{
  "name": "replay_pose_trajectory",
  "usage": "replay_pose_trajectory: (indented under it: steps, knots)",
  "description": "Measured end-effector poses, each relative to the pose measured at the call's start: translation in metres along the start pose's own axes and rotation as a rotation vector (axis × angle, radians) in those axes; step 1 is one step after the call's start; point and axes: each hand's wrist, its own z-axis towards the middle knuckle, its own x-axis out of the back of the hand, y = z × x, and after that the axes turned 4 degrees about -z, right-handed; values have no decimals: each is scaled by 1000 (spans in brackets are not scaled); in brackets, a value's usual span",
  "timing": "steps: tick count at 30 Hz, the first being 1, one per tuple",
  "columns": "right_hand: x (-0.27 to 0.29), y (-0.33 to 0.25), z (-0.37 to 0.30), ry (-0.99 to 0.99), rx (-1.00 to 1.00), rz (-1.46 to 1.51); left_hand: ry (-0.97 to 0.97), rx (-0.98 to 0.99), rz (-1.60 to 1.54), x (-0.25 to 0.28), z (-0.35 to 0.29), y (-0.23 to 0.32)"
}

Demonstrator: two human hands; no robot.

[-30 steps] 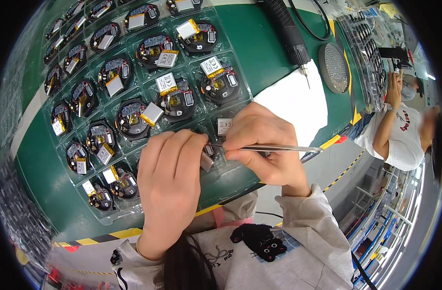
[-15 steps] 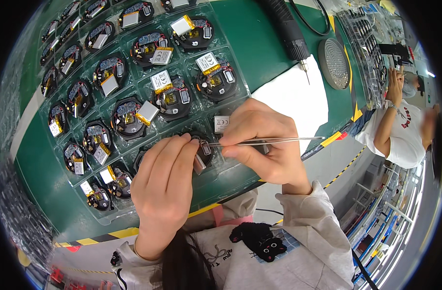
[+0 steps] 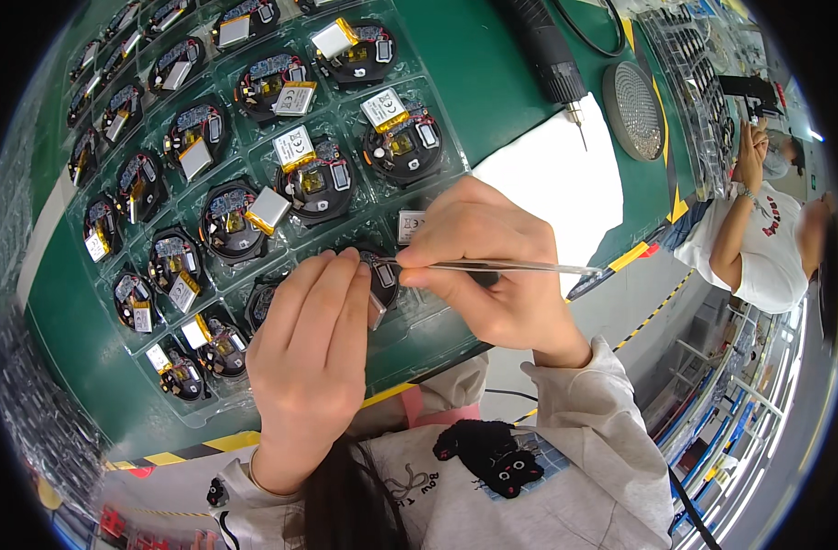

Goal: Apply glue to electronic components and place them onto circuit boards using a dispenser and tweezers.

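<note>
My right hand pinches metal tweezers between thumb and forefinger. Their tips point left into a round black electronics housing in the near row of a clear plastic tray. Over that housing lies my left hand, fingers together and fingertips gripping its left side. A silver battery pouch stands tilted at the housing's near edge, by the left fingers. Whatever the tweezer tips touch is too small to make out, and the left hand covers much of the housing.
More round housings with loose batteries fill the tray. Beyond my right hand lie a white sheet, a black electric screwdriver and a round metal dish. Striped tape marks the table edge. Another person is at far right.
The tray and its housings sit slightly farther left in the picture. My right hand and the tweezers have shifted a little left, while the left hand stays on the housing.
</note>
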Motion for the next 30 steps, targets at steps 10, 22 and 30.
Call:
replay_pose_trajectory:
  steps: [10, 22, 30]
  knots:
    - [3, 1, -1, 22, -21, 67, -66, 6, 59, 0, 0, 3]
    - [4, 5, -6, 86, -5, 183, -157, -33, 230, 3, 4, 13]
    - [35, 11, -20, 215, -90, 141, -99, 86, 105, 7, 26, 7]
